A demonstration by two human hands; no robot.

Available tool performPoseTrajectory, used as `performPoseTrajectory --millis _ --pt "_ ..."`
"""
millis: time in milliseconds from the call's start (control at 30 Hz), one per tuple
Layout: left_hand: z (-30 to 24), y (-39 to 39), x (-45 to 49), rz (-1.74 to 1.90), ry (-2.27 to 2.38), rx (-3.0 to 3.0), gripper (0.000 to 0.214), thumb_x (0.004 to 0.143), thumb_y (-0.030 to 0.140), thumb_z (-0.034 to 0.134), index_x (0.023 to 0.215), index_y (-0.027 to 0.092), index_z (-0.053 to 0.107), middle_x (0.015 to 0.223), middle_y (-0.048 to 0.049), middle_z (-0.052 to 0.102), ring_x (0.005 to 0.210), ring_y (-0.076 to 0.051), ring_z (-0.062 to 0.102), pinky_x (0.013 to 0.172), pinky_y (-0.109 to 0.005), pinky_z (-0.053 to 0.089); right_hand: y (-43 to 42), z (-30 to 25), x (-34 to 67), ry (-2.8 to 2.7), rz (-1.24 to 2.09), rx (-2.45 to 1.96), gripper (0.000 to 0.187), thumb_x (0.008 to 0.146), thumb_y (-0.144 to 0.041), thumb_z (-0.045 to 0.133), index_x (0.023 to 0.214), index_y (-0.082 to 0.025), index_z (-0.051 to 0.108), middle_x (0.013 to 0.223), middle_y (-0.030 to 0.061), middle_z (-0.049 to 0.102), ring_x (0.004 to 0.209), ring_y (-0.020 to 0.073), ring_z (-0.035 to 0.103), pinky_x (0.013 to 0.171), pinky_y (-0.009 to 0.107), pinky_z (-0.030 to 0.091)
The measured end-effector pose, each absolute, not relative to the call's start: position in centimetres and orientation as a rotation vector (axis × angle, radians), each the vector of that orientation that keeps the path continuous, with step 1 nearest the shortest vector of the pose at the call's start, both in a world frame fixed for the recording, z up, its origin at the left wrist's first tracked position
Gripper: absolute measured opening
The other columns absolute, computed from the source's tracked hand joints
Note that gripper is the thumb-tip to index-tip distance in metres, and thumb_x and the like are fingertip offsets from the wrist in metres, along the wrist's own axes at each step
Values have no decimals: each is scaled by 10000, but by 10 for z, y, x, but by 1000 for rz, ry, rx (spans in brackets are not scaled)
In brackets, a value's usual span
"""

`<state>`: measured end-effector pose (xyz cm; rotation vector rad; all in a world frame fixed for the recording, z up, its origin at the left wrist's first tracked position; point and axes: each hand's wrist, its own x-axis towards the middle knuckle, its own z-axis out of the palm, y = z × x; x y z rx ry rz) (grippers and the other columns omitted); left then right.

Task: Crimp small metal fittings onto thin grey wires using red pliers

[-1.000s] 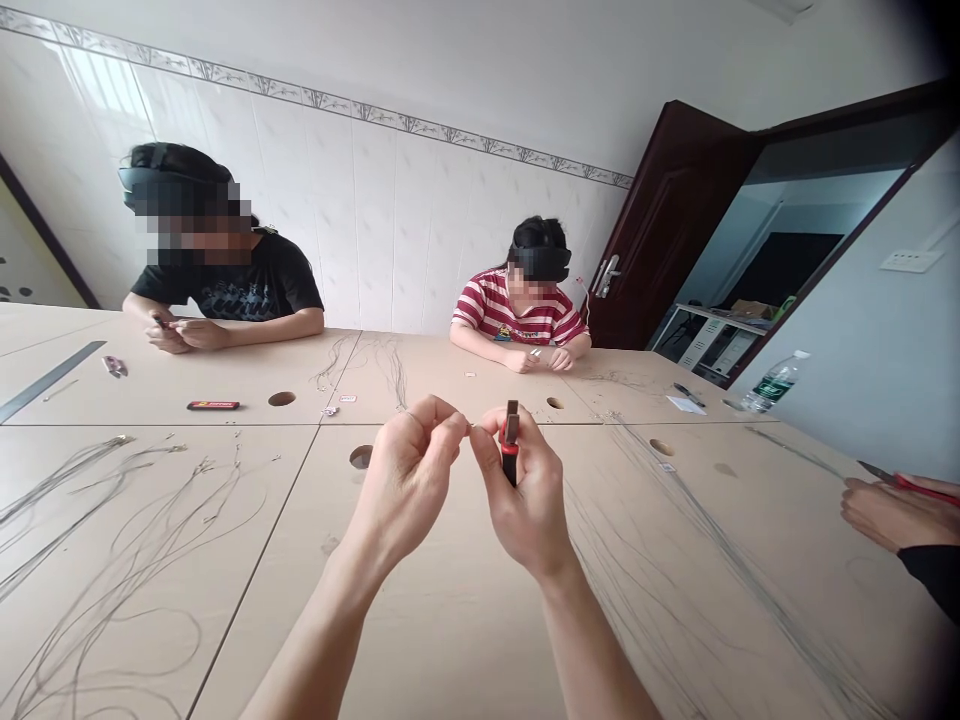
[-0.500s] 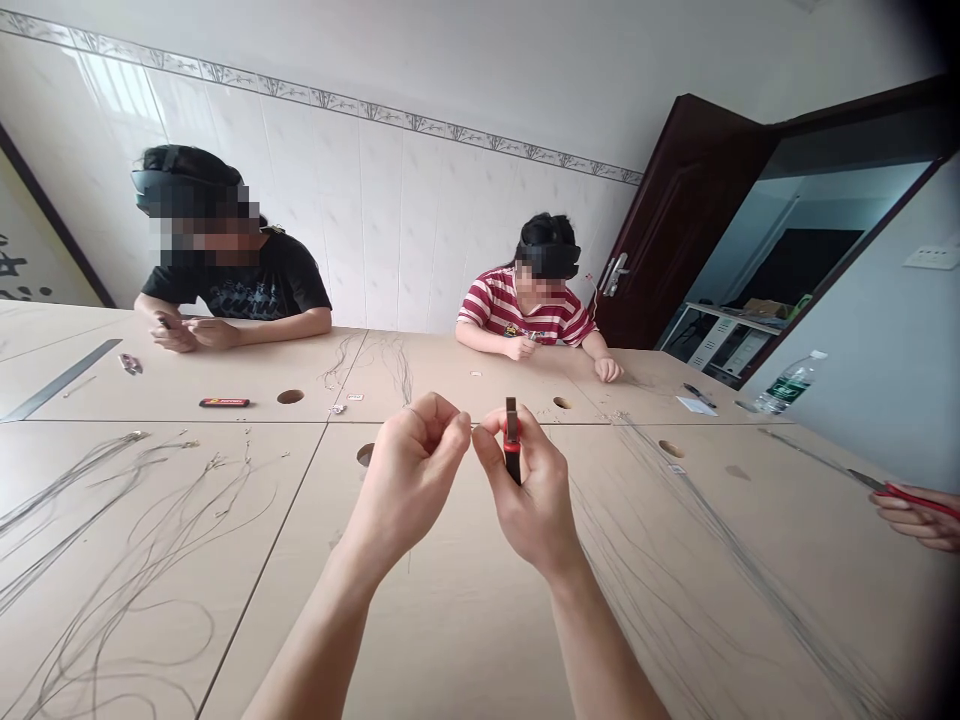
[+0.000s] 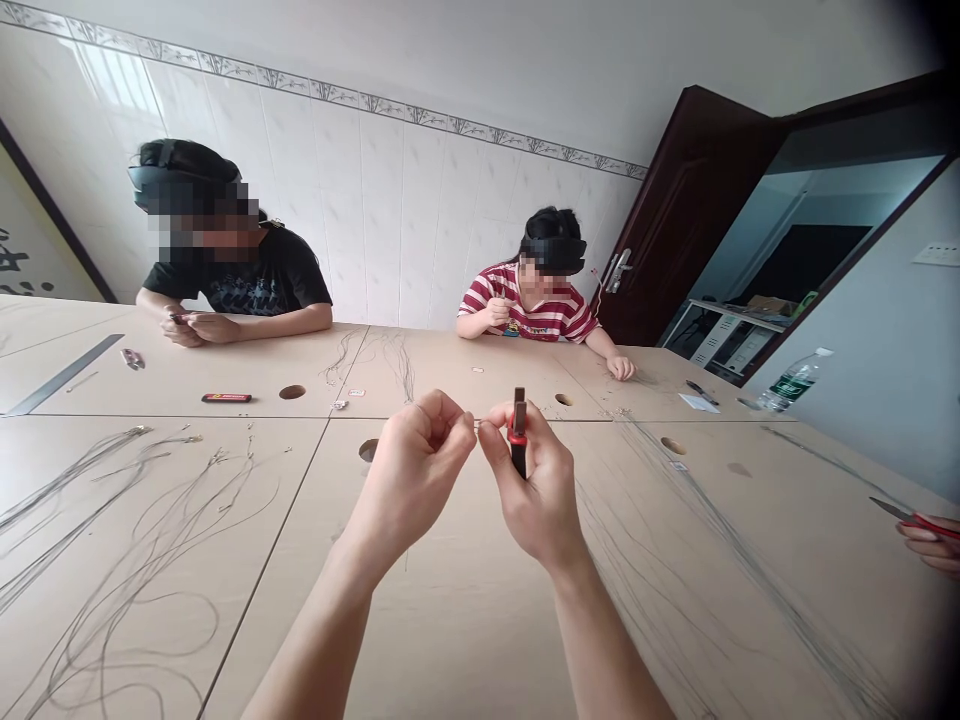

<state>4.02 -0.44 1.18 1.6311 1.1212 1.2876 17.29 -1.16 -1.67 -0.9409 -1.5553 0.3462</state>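
Both my hands are raised above the light wooden table point(image 3: 465, 640), close together. My left hand point(image 3: 416, 470) is closed in a pinch on a thin wire whose end shows between the two hands. My right hand point(image 3: 532, 480) is wrapped round a small tool with red and black handles point(image 3: 517, 432) that stands upright, and its thumb and forefinger also pinch the wire end. The fingertips of the two hands nearly touch.
Thin wires point(image 3: 135, 520) lie in loops at the left and in a long bundle point(image 3: 720, 540) at the right. Two people sit at the far side. Another person's hand point(image 3: 930, 540) with red-handled pliers shows at the right edge. A water bottle point(image 3: 791, 380) stands at far right.
My hands have stayed together, shifting slightly right and up in view. The striped-shirt person raised one hand toward the chest. The hand at the right edge drew farther back.
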Motion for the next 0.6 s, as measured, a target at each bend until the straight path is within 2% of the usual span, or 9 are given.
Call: performPoseTrajectory --millis 133,400,600 --pt "11 -2 37 1374 1144 1580 258 881 315 535 665 197 460 513 75 330 449 -66 224 389 -180 183 -13 -15 175 -1517 378 -959 93 956 -296 549 890 -229 541 776 -26 516 679 120 499 663 258 438" --pt "10 2 38 1377 1180 1579 256 892 326 536 678 201 470 518 69 354 444 -69 238 391 -192 191 -11 -14 175 -1529 450 -1017 141 949 -353 553 918 -218 578 885 30 637 783 161 592 721 297 481" --pt "8 1 44 1290 1141 1638 251 891 320 522 679 203 453 524 73 334 471 -79 249 398 -185 212 -10 -15 176 -1549 399 -1061 162 952 -353 540 866 -216 545 757 -6 566 686 144 531 662 281 449"
